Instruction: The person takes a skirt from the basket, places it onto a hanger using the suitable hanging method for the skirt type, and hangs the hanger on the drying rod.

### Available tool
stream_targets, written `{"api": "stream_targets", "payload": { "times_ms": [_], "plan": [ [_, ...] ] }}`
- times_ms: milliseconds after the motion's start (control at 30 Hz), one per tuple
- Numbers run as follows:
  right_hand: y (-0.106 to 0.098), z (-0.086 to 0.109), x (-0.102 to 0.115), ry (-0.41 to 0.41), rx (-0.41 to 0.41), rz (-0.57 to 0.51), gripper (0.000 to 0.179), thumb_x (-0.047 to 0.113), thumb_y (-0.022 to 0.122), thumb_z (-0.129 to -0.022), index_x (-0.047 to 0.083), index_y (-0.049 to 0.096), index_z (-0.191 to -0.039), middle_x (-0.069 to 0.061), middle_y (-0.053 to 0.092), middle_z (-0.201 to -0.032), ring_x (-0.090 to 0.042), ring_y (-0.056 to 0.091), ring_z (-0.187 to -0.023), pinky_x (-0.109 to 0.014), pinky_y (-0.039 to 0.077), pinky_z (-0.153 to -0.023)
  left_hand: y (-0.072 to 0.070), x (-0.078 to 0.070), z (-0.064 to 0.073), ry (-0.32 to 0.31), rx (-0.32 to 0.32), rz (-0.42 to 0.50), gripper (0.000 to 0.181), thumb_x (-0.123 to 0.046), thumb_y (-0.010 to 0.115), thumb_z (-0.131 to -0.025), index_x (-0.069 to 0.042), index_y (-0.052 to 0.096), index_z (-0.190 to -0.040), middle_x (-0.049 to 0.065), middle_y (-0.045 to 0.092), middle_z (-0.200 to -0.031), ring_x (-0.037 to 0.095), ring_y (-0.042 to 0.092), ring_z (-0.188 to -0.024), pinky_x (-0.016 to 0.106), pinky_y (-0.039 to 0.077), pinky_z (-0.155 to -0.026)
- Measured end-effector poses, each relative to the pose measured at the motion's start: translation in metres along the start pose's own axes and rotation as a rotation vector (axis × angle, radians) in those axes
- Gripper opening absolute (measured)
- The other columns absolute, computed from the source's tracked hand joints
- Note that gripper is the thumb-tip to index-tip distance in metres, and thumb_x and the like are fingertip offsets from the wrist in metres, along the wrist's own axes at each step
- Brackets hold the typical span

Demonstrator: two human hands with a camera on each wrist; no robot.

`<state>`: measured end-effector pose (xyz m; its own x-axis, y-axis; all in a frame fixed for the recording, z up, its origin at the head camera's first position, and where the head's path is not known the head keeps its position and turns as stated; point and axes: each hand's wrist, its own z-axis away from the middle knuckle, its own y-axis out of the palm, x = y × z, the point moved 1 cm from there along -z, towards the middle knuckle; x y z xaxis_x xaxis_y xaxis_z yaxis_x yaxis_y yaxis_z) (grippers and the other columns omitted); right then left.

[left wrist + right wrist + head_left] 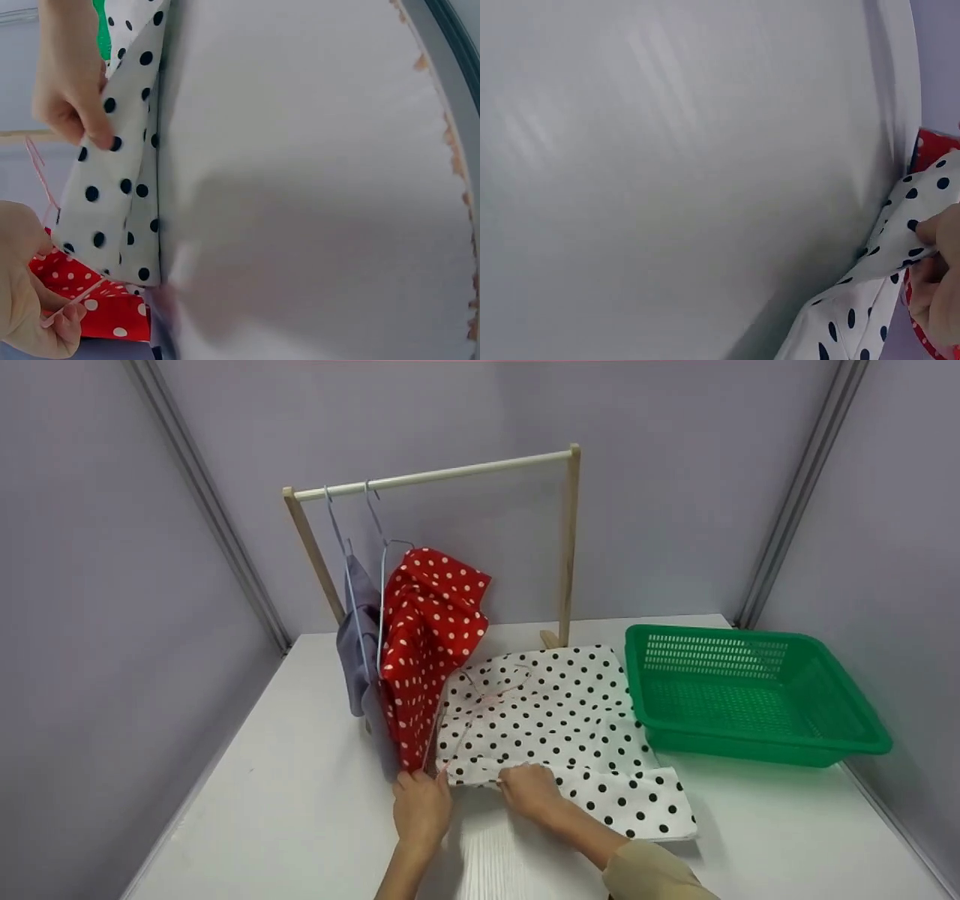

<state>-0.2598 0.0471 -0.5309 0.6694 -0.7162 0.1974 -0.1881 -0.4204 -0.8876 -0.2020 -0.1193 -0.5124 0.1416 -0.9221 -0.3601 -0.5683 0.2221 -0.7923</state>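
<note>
A white cloth with black dots [555, 705] lies spread on the table, one end folded over. My right hand [531, 791] pinches its near edge, also visible in the right wrist view, where the hand [939, 277] is partly cut off by the frame. A thin pink clothes hanger [489, 700] rests against the cloth. My left hand [422, 810] holds the hanger's lower part at the cloth's left corner; the left wrist view shows the pink bar [75, 301] between the fingers. Close beside that hand hangs a red cloth with white dots [431, 622].
A wooden rack [571, 547] with a white rail [442, 475] stands at the back. A grey-purple garment [351, 660] hangs at its left, next to the red cloth. The green plastic basket [757, 750] sits on the white table [285, 795] at right.
</note>
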Motion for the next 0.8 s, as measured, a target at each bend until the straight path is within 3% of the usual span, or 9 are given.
{"api": "stream_targets", "payload": {
  "times_ms": [133, 267, 367, 467, 533, 633, 733, 800],
  "plan": [
    [-0.011, -0.01, -0.011, 0.207, -0.025, -0.232, 0.021, 0.003, 0.055, -0.083, 0.007, 0.057, -0.062, 0.006, 0.042, -0.05, -0.007, 0.034, -0.044, -0.022, 0.031, -0.041, -0.002, 0.002, -0.002, -0.041, 0.027, 0.023, 0.04, -0.023, 0.062, -0.086, 0.016, 0.056, -0.081, 0.025, 0.047, -0.078, 0.039, 0.051, -0.068, 0.048, 0.043, -0.054],
    [-0.016, -0.013, -0.021, 0.381, -0.026, -0.418, 0.014, -0.003, 0.048, -0.085, 0.001, 0.059, -0.077, 0.0, 0.052, -0.062, -0.007, 0.04, -0.05, -0.023, 0.035, -0.046, -0.002, 0.003, -0.004, -0.065, 0.054, 0.048, 0.041, -0.024, 0.06, -0.087, 0.016, 0.056, -0.081, 0.025, 0.046, -0.078, 0.04, 0.051, -0.069, 0.048, 0.043, -0.055],
    [-0.014, -0.01, -0.025, 0.496, 0.04, -0.59, 0.02, -0.008, 0.041, -0.085, -0.006, 0.055, -0.099, -0.01, 0.059, -0.082, -0.009, 0.047, -0.053, -0.024, 0.042, -0.047, -0.001, 0.004, -0.003, -0.075, 0.062, 0.047, 0.042, -0.025, 0.06, -0.088, 0.016, 0.056, -0.081, 0.025, 0.046, -0.078, 0.04, 0.051, -0.069, 0.048, 0.043, -0.055],
    [-0.009, -0.007, -0.027, 0.589, 0.148, -0.714, 0.033, -0.006, 0.037, -0.086, -0.008, 0.047, -0.118, -0.019, 0.057, -0.096, -0.011, 0.052, -0.055, -0.025, 0.047, -0.048, 0.0, 0.006, -0.003, -0.085, 0.066, 0.045, 0.041, -0.024, 0.06, -0.087, 0.016, 0.056, -0.08, 0.025, 0.046, -0.077, 0.039, 0.051, -0.069, 0.048, 0.043, -0.055],
    [-0.007, -0.007, -0.026, 0.61, 0.212, -0.753, 0.039, -0.002, 0.04, -0.087, -0.008, 0.042, -0.125, -0.022, 0.055, -0.103, -0.016, 0.056, -0.056, -0.028, 0.05, -0.049, 0.001, 0.006, -0.003, -0.095, 0.069, 0.049, 0.041, -0.024, 0.061, -0.087, 0.016, 0.056, -0.081, 0.025, 0.046, -0.077, 0.039, 0.051, -0.07, 0.049, 0.043, -0.055],
    [-0.005, -0.007, -0.025, 0.524, 0.243, -0.696, 0.043, 0.002, 0.049, -0.085, -0.004, 0.044, -0.128, -0.024, 0.056, -0.109, -0.021, 0.058, -0.068, -0.033, 0.052, -0.057, 0.001, 0.006, -0.004, -0.113, 0.093, 0.066, 0.04, -0.024, 0.059, -0.087, 0.015, 0.056, -0.081, 0.025, 0.046, -0.078, 0.04, 0.051, -0.071, 0.049, 0.043, -0.056],
    [-0.003, -0.006, -0.024, 0.44, 0.244, -0.668, 0.039, -0.001, 0.052, -0.084, 0.001, 0.054, -0.123, -0.019, 0.06, -0.109, -0.019, 0.057, -0.072, -0.033, 0.05, -0.06, 0.0, 0.004, -0.005, -0.133, 0.131, 0.08, 0.04, -0.025, 0.057, -0.088, 0.015, 0.056, -0.082, 0.025, 0.046, -0.08, 0.04, 0.051, -0.074, 0.049, 0.043, -0.058],
    [-0.001, -0.006, -0.025, 0.447, 0.239, -0.713, 0.037, -0.006, 0.048, -0.083, 0.002, 0.059, -0.118, -0.017, 0.062, -0.104, -0.017, 0.056, -0.067, -0.031, 0.05, -0.056, 0.0, 0.004, -0.006, -0.146, 0.152, 0.087, 0.041, -0.025, 0.057, -0.089, 0.015, 0.057, -0.083, 0.025, 0.047, -0.082, 0.04, 0.051, -0.075, 0.049, 0.043, -0.06]
  ]
}}
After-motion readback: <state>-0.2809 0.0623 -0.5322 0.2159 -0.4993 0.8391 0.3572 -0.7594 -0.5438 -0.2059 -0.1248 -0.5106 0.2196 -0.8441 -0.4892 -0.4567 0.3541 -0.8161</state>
